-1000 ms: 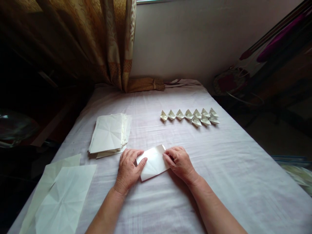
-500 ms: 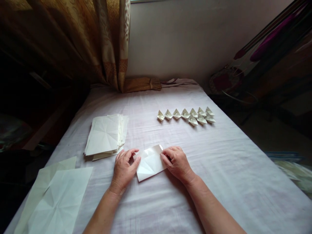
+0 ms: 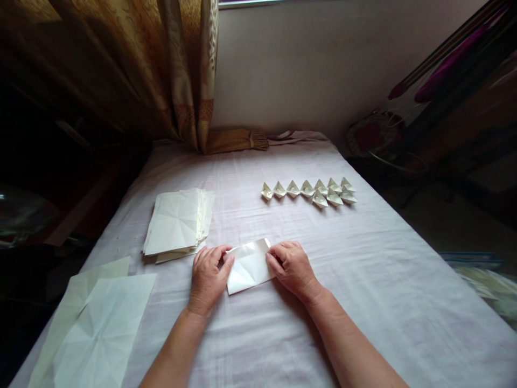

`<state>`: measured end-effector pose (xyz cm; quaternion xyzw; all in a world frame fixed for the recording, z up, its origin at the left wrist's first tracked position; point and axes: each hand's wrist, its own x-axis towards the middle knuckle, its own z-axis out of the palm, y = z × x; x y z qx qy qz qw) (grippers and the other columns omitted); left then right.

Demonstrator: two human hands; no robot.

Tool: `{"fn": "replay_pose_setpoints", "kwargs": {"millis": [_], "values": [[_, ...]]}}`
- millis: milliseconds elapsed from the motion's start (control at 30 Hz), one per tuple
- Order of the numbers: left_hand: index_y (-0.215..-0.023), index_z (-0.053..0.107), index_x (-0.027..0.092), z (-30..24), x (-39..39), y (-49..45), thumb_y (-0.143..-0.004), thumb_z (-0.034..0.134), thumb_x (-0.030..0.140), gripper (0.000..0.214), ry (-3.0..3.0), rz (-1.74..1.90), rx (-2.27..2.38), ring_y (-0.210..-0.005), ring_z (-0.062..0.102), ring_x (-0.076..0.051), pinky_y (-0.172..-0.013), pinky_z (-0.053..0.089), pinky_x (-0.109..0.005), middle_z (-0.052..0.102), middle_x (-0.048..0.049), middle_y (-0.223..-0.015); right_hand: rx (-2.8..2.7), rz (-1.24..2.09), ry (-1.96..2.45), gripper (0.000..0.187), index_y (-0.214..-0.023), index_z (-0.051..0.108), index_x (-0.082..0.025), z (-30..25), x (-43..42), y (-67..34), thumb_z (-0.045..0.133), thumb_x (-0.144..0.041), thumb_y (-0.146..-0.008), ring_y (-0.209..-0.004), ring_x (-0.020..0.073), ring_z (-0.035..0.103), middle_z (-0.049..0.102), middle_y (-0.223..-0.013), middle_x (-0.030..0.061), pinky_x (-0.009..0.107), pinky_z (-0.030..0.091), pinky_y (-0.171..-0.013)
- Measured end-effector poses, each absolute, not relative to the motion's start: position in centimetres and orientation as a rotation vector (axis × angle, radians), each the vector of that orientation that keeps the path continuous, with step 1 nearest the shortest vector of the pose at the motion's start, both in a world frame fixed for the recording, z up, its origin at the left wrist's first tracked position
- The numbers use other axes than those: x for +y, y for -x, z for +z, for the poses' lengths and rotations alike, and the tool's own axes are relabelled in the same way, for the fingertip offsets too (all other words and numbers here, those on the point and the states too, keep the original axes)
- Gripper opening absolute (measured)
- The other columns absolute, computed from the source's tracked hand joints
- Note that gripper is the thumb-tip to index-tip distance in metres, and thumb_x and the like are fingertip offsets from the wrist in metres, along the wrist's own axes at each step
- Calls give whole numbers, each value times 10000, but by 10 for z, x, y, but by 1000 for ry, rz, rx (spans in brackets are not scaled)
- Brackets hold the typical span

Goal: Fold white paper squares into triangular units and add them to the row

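Note:
A folded sheet of white paper (image 3: 249, 267) with crease lines lies between my hands, tilted a little. My left hand (image 3: 210, 275) pinches its left edge, thumb on top and the other fingers behind. At the right edge, my right hand (image 3: 291, 268) grips the paper between thumb and curled fingers. Beyond it to the right stand several small folded paper boats (image 3: 307, 188) in two rows. A stack of creased paper sheets (image 3: 173, 223) is just past my left hand.
Two loose creased sheets (image 3: 105, 328) overlap at the near left. Everything lies on a bed with a pale sheet (image 3: 388, 302). A gold curtain (image 3: 189, 70) hangs at the back left, and a wall (image 3: 299, 64) closes the far end.
The folded paper's near edge has tipped up slightly while both hands keep their hold. The view has shifted a little; the boats and stack stay in place.

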<state>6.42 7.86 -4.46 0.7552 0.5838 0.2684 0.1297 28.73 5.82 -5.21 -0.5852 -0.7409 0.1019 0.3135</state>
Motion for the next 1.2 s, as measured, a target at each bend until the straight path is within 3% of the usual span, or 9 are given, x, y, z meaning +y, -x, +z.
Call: {"fn": "replay_pose_setpoints", "kwargs": {"millis": [1200], "values": [[-1028, 669, 213, -52, 77, -65, -888, 526, 259, 205, -2399, 848, 1701, -818, 651, -217, -979, 445, -435, 717, -36, -837, -1929, 278, 1530, 207, -684, 607, -204, -53, 57, -288, 522, -206, -872, -668, 153, 571, 629, -658, 7, 289, 363, -756]]}}
